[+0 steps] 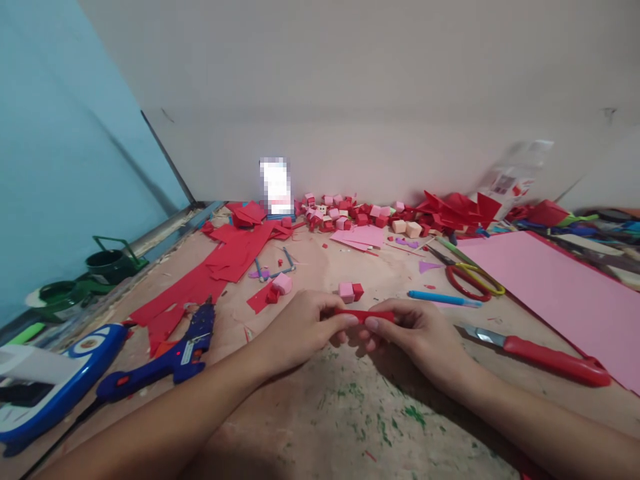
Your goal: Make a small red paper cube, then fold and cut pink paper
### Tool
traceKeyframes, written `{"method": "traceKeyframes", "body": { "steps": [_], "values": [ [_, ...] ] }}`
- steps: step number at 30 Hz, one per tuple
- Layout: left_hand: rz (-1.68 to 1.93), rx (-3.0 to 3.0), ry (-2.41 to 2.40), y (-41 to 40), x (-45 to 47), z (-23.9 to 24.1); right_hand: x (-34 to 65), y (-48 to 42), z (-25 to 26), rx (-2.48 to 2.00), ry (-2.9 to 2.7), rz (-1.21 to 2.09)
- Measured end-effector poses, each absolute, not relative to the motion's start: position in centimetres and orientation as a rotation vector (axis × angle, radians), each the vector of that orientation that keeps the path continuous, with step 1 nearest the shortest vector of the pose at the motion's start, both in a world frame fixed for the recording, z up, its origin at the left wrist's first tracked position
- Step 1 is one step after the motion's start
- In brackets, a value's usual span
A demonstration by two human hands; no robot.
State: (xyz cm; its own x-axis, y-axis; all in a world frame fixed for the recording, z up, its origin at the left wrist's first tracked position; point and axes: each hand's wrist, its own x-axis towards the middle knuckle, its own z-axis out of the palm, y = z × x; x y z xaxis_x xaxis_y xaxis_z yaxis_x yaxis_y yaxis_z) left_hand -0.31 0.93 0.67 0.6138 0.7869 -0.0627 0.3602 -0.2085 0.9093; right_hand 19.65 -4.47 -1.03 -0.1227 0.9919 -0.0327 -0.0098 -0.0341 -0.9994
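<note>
Between both hands, above the middle of the table, is a narrow red paper strip (369, 315). My left hand (320, 325) pinches its left end between thumb and fingers. The strip's right part is gripped by my right hand (407, 327), its thumb close to the left thumb. Just behind the hands sits a small pink paper cube (346, 291) against a red cube (358, 291). Farther left, another pink cube (283, 283) rests by small red pieces on a red paper scrap (259, 298).
A blue glue gun (185, 357) lies left, near red paper sheets (200, 277). On the right are a red-handled knife (555, 359), a blue pen (443, 298), scissors (470, 280) and pink paper (555, 287). Several small cubes (345, 212) and a lit phone (277, 187) line the back wall.
</note>
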Motion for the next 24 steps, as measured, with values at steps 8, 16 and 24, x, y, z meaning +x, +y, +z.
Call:
{"method": "traceKeyframes", "body": {
  "steps": [8,16,24],
  "values": [
    [0.516,1.723,1.042,1.83,-0.85,0.68,20.12,-3.83,-1.68,-1.14,-1.15,1.345],
    [0.578,1.639,1.012,1.91,-0.85,0.61,20.45,-3.75,-1.95,-1.15,-1.131,1.33],
    [0.618,1.544,0.947,1.62,-0.39,0.5,20.28,-3.94,-1.59,-1.163,-1.165,1.285]
  ]
}}
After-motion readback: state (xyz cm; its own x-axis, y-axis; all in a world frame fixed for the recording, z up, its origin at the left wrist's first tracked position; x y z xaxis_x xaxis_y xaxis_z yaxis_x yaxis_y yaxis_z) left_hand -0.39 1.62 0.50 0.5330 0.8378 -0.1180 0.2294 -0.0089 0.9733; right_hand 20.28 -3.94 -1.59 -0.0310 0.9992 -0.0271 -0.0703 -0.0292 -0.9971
